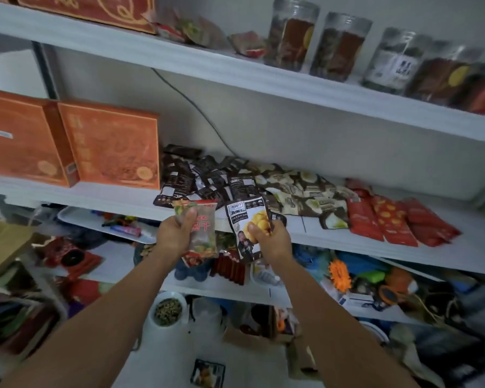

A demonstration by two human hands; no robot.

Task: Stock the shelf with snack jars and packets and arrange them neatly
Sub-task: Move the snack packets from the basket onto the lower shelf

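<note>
Both gripping | left hand (175, 236): clear packet (203, 233) | right hand (272, 242): glossy black packet (248, 214)

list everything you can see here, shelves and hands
jars: at least four, clear, top shelf right
red box: one, red, top shelf left
orange boxes: two, orange, middle shelf left
dark packets: pile, black, middle shelf centre
cream packets: pile, cream-brown, right of those
red packets: several, red, middle shelf right
clear packet: one, clear, red print, in left hand
black packet: one, black-yellow, in right hand
hands: two, bare, gripping one packet each
</note>
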